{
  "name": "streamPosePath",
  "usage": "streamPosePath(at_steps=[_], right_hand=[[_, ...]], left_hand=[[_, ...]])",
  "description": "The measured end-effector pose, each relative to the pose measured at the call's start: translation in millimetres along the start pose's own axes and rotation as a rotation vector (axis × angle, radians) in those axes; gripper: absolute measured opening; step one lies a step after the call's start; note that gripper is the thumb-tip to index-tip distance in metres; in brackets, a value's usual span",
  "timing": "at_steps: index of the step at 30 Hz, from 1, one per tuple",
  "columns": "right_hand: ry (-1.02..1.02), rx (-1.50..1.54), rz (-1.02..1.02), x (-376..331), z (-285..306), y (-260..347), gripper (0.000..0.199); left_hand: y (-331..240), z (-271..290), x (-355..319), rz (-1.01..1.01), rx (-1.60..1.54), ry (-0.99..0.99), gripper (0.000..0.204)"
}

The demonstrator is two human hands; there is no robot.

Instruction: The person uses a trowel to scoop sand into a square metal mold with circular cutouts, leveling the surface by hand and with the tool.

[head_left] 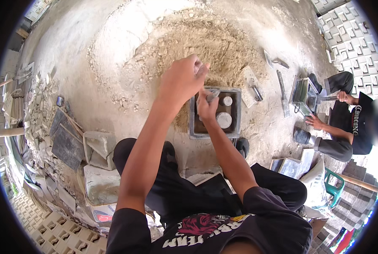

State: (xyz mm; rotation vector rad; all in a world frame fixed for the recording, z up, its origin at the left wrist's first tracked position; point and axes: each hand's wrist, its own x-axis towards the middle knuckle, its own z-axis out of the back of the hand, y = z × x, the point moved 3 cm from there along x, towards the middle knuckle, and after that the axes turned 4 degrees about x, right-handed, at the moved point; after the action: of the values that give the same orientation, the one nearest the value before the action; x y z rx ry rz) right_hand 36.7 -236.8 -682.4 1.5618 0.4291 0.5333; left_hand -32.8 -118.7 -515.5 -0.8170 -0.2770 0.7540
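A grey square box mould [238, 127] rests on the ground in front of me, between my feet. Inside it two pale round cores, a smaller one [227, 100] and a larger one [224, 120], stand toward the right side. My right hand [206, 106] reaches over the mould's left part, fingers curled down around something that I cannot make out. Just beyond the mould's upper left corner hangs my left hand [182, 78], raised and closed, thumb and fingertips together. What it holds, if anything, is hidden. Dust coats the fingers of both hands.
A heap of sandy mix [222, 42] lies ahead. Right of the mould are a trowel [251, 86] and a flat metal bar [282, 93]. Farther right a co-worker [345, 118] handles another mould [304, 96]. Rubble [45, 122] and concrete blocks [102, 182] lie left.
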Motion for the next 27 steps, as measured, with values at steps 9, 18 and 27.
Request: streamPosePath(at_steps=[9,18,27], right_hand=[[0.194,0.13,-0.011,28,-13,-12,0.04],[0.79,-0.111,0.1,1,24,20,0.033],[0.726,-0.178,-0.067,-1,54,29,0.029]], left_hand=[[1,5,-1,-0.014,-0.045,0.044,0.043],[12,18,-10,-0.021,-0.022,-0.04,0.043],[18,10,-13,-0.039,-0.009,-0.028,0.035]])
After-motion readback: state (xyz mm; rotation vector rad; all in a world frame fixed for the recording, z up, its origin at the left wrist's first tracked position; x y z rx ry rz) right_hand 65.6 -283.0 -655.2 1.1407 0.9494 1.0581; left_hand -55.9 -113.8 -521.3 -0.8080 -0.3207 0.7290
